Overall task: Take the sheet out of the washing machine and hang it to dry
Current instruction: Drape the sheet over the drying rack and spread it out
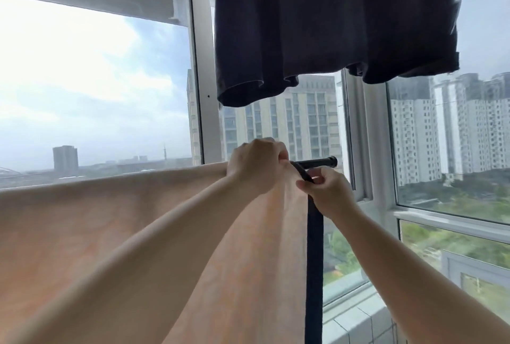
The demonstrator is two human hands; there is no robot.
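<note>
— Where's the sheet [116, 227]?
— Draped over the black drying-rack bar [320, 162], peach, soft and matte, with a dark border strip [314, 260] down its edge.
— And the hands?
— The left hand [256, 164] is clenched on the top edge; the right hand [328, 191] pinches the border. A dark ribbed garment [331, 26] hangs above.

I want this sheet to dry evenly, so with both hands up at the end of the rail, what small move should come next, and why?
Probably draw the dark border outward along the rail. The right hand pinches it below the bar, the left hand grips the peach sheet on top, and bare rail remains beyond.
</note>
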